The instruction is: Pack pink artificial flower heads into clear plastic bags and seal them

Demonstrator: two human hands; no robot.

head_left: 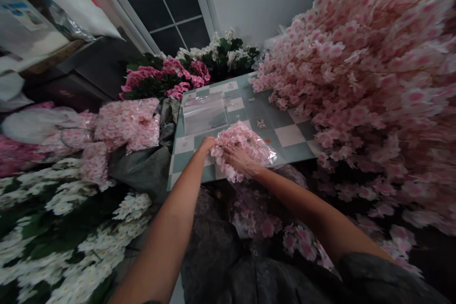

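Observation:
A bunch of pale pink artificial blossoms (245, 138) lies at the front edge of the table, partly inside a clear plastic bag (271, 156) whose shiny corner points right. My left hand (209, 144) is closed at the left side of the bunch, gripping what looks like the bag's edge; its fingertips are partly hidden. Across the blossoms rests my right hand (239, 158), fingers stretched out and pressed down among the petals. Several flat clear plastic bags (204, 114) are stacked on the table behind my hands.
The checked green and white table (290, 135) stands before me. A large mass of pink blossom branches (370, 66) crowds the right side. Bagged pink blossoms (128, 123) lie to the left, above white flowers (71, 247). Deep pink flowers (167, 76) stand behind the table.

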